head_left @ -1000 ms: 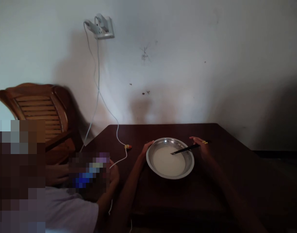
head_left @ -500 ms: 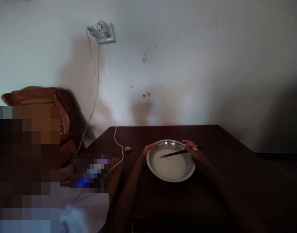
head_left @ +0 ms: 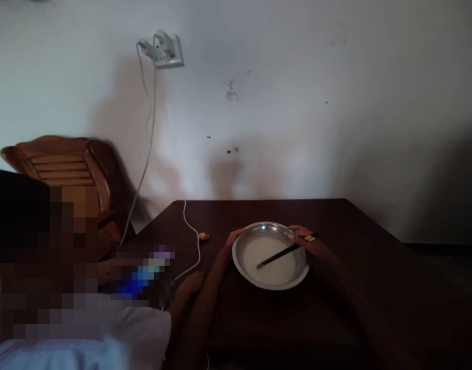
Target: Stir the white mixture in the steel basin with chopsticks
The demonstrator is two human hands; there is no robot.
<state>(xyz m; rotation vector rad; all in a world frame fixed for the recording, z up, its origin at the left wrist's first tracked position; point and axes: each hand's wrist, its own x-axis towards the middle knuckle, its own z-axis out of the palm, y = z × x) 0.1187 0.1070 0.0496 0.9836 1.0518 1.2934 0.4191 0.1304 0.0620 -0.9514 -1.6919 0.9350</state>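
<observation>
A shiny metal basin (head_left: 238, 266) stands on the dark table, holding a pale, milky liquid (head_left: 270, 252). My left hand (head_left: 235, 237) is closed on the basin's left rim. At the right rim, my right hand (head_left: 306, 240) grips black chopsticks (head_left: 280, 254) with gold bands at their upper end. Their lower tips dip into the liquid near the middle of the basin. Dim light hides how the right fingers lie around the chopsticks.
Another person in a white sleeve (head_left: 135, 324) sits close on my left, beside a blurred bright screen (head_left: 143, 275). A white cable (head_left: 199, 246) crosses the table past a small yellow-red figure (head_left: 204, 236). Behind are a wooden chair (head_left: 66, 159) and a wall socket (head_left: 168, 54).
The chopstick tips have swung toward me through the liquid. The basin and my left hand stay almost still. The other person's arm has shifted, and the cable lies further right.
</observation>
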